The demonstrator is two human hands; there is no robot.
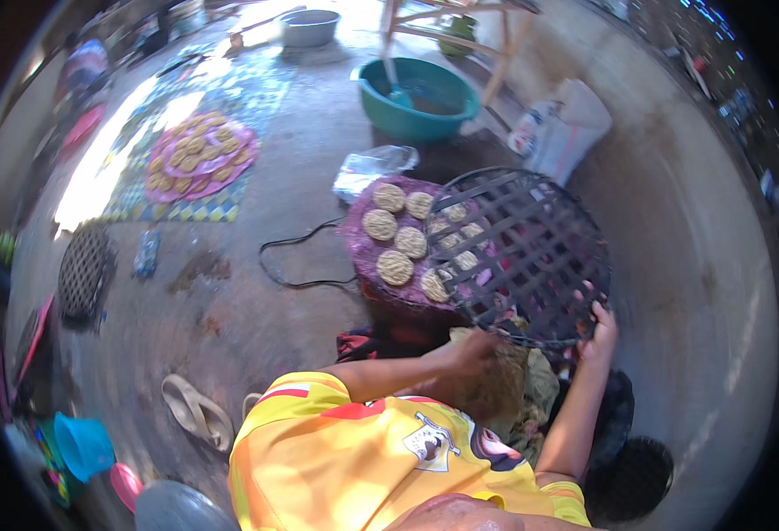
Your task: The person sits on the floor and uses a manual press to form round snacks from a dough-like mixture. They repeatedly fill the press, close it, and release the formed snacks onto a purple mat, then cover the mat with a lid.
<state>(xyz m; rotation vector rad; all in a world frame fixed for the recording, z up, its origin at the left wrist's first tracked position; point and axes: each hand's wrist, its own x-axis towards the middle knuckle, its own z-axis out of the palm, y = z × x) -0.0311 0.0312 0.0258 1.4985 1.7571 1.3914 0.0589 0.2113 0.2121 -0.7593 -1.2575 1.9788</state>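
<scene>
My right hand (600,335) grips the lower right rim of a dark, round, open-weave tray (529,259). This tray is tilted over the right part of a purple round sheet (363,255) that bears several pale, noodle-textured discs (395,267). More discs show through the weave. My left hand (479,352) is blurred beside the tray's lower edge, above a brownish cloth or sack (539,391); its fingers are not clear. A black cord loop (263,255) lies left of the purple sheet, and a clear plastic bag (369,169) lies just beyond it.
A green basin (419,123) holds a ladle beside a wooden frame (449,33). Pink sheets with discs (197,159) lie on a mat at the left. A white sack (569,133) leans at the right. Sandals (197,411), woven baskets (84,275) and a blue bucket (84,445) stand around.
</scene>
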